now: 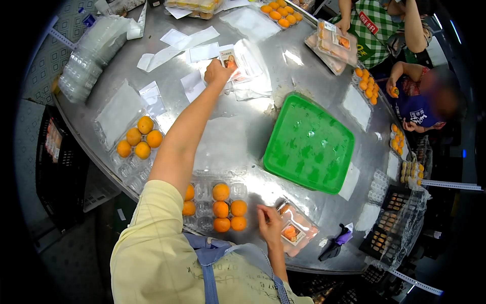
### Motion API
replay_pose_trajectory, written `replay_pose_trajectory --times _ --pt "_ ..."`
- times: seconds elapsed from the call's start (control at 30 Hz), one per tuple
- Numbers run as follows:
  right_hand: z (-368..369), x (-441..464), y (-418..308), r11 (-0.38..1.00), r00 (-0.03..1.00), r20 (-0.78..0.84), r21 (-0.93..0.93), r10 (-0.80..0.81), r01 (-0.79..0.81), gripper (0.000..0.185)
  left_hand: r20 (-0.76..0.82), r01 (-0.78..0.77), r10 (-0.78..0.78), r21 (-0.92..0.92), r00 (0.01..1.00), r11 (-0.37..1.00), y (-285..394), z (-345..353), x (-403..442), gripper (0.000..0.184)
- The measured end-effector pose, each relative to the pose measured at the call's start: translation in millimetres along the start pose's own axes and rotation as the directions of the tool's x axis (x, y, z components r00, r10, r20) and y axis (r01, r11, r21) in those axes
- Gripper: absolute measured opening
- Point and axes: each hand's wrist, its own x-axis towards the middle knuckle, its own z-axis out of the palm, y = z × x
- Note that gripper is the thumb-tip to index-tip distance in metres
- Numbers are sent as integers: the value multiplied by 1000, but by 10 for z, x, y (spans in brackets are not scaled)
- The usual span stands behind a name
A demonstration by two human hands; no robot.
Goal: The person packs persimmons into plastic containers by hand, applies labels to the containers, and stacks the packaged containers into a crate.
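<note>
Table [263,187]: metal, shiny, carrying everything named below.
Green tub [310,147]: beyond the right hand, its long axis slanting from far left to near right.
Tray [204,223]: clear plastic, open, close to the body, with its lid [220,144] folded out on the far side. Its cup rows run across in front of the person; some cups hold fruit, others are bare. Probably thin and flexible; best taken by two opposite rims, kept level.
Pack [296,228]: closed, filled, just right of the right hand, lying askew with its label side up. Likely the heaviest piece to lift here, slick-walled; hold it low by both sides.
Left hand [217,73]: stretched far out, fingers curled over the label's near-left edge; whether they pinch it I cannot tell.
Right hand [271,223]: between tray and pack, fingers loosely bent and partly spread, nothing visible in them.
Label [229,59]: on the white pile [253,76], picture up, long axis pointing away from the person with a slight slant. Should be very light, limp and easily creased; pinch one edge.
Fruit [221,191]: orange, round, probably firm but bruisable; cup it with the fingers.
</note>
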Motion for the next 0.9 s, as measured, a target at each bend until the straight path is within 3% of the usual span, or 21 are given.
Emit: replay_pose_trajectory --times 0.03,0.07,0.17,0.2,0.27,0.37,0.43,0.5,0.57,0.67,0.77,0.9 --pt "2 -5 -12 1000 1000 8 2 -4 4 12 32 -1 1 -8 999 1000 -29 1 36 56" --pt "-2 -8 -22 1000 1000 11 6 -4 4 12 0 8 -8 -50 1000 999 -54 28 49 42" --pt "-2 -30 -51 1000 1000 21 3 -2 2 12 41 9 0 -221 999 975 24 -109 -20 40" --pt "-11 -42 -51 1000 1000 26 -12 -3 3 13 3 -44 48 -362 999 931 19 -125 -37 40" --pt "-36 -56 -45 999 999 18 -32 -34 35 13 -91 -160 132 -611 987 775 27 -164 -96 40" --pt "-73 -36 -93 995 994 -43 -11 -100 99 15 146 -51 341 -860 929 508 160 -681 -861 39" --pt "-114 -16 -214 993 989 -107 44 -104 109 16 338 3 516 -839 787 544 38 -985 -1492 41" --pt "-210 20 -423 988 978 -165 65 -125 138 19 511 43 528 -745 678 666 -164 -1171 -2166 46" --pt "-312 74 -577 920 888 -242 -76 -390 384 24 535 141 600 -804 595 577 -343 -1221 -2809 46" --pt "-423 22 -854 849 802 -278 -157 -528 505 27 664 235 553 -721 503 652 -603 -1294 -3459 43" --pt "-459 -70 -830 795 750 -267 -253 -606 552 27 652 283 601 -751 462 597 -779 -1278 -3908 34" --pt "-546 -338 -677 813 782 -236 -255 -577 523 29 634 139 601 -735 487 664 -887 -1314 -4305 31"
